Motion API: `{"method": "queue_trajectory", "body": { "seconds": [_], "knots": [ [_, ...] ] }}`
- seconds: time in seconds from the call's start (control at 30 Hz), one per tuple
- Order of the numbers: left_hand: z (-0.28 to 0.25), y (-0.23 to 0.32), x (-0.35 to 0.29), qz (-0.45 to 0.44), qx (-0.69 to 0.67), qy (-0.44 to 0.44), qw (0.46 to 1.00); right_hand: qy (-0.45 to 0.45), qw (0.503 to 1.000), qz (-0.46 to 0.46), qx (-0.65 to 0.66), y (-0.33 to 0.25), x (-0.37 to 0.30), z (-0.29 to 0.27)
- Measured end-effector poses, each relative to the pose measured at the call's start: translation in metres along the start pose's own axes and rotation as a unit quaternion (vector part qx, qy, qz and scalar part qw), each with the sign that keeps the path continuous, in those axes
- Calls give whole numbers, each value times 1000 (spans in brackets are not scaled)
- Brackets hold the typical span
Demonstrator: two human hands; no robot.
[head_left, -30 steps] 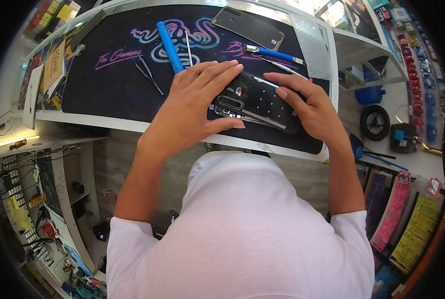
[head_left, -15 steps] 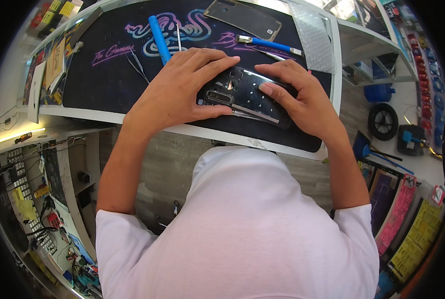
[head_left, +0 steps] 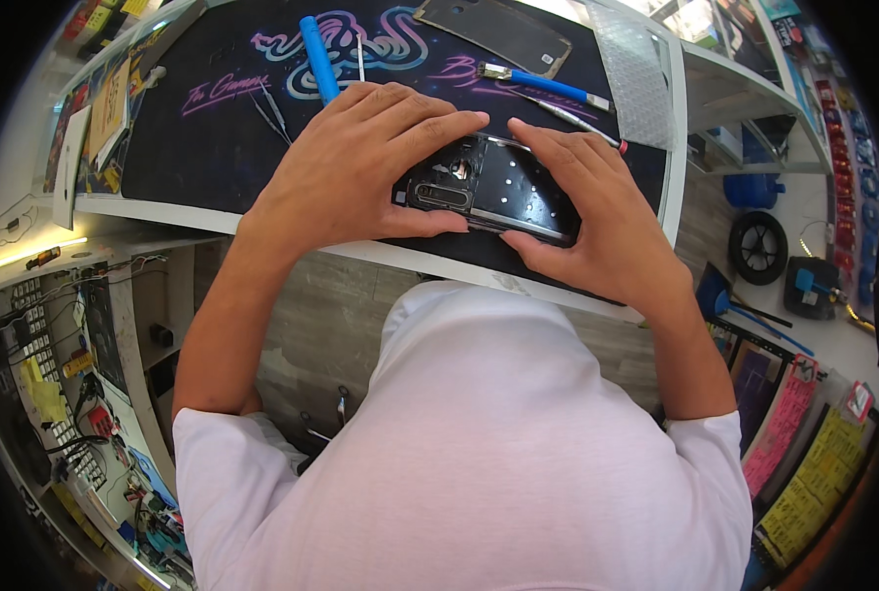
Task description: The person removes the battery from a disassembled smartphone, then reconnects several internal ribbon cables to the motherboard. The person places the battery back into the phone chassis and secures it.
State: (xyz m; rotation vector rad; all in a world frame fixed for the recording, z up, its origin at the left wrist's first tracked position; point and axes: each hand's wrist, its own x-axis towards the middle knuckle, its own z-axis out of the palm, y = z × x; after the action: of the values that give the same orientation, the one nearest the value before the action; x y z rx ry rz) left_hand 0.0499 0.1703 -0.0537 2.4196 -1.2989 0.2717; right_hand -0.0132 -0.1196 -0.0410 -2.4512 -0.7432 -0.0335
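Note:
An opened smartphone (head_left: 523,187) lies over the dark mat near the desk's front edge, its inner side up. It shows a shiny black section with small white dots and an oblong camera frame. My left hand (head_left: 346,167) grips its left end, fingers along the far edge and thumb on the near edge. At the other end my right hand (head_left: 607,212) spans the phone, index finger by the far edge and thumb at the near edge. Behind the phone lies a loose phone back cover (head_left: 498,37). My palms hide both ends of the phone.
Beyond my hands lie a blue-handled tool (head_left: 553,89), a thin screwdriver with a red end (head_left: 582,120), tweezers (head_left: 274,116), a blue cylinder (head_left: 318,59) and a slim metal tool (head_left: 361,57). Bubble wrap (head_left: 634,84) covers the mat's right side. White shelving (head_left: 745,74) stands to the right.
My right thumb has moved off the phone's black section down to its near edge, uncovering more of that surface. My left hand keeps its grip. The view has shifted slightly.

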Motion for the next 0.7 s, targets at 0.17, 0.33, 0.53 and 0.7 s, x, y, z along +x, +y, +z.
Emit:
{"method": "queue_trajectory", "body": {
  "seconds": [0.17,0.33,0.53,0.7],
  "knots": [
    [-3,4,-5,-3,11,-11,1000,-19,1000,-5,-21,1,-6,0],
    [4,3,-8,-17,-6,-11,1000,-7,999,-5,-43,5,-10,8],
    [9,4,-12,-23,-29,-14,999,2,999,-2,-52,6,-20,9],
    [10,5,-15,-32,-45,-6,998,15,999,-8,-40,7,-21,10]
  ]
}}
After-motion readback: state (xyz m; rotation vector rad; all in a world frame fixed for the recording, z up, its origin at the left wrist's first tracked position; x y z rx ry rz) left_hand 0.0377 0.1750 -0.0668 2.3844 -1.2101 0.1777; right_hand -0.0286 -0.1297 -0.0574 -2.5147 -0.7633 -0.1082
